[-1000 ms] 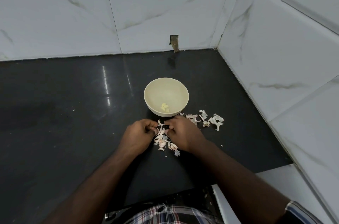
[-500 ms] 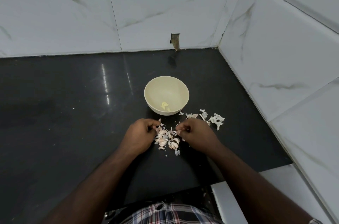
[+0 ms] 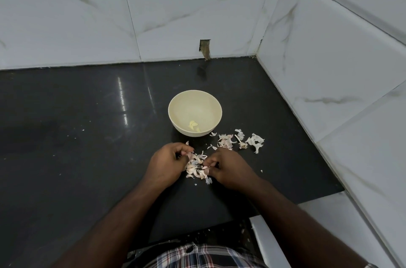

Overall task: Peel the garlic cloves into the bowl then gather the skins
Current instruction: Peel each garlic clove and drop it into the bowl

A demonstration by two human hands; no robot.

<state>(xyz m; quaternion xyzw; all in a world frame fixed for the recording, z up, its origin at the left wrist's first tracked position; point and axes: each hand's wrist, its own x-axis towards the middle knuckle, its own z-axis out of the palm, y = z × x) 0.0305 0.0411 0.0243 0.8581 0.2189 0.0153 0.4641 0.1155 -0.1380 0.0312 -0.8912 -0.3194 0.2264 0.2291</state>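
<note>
A cream bowl stands on the black counter with a few peeled garlic cloves at its bottom. Just in front of it lies a small heap of pinkish garlic skins. My left hand sits at the heap's left edge with its fingers curled, thumb and fingertips pinching skins. My right hand is at the heap's right edge, fingers curled, and pinches skins between thumb and forefinger. What lies inside either palm is hidden.
A second scatter of white and pink skins, with a bit of stem, lies right of the bowl. White marble-look tiled walls close the back and right. The counter's front edge drops off near my right forearm.
My right hand drew a little away to the right, then came down against the heap's lower right side. The skins between my hands are bunched tighter. The bowl has not moved.
</note>
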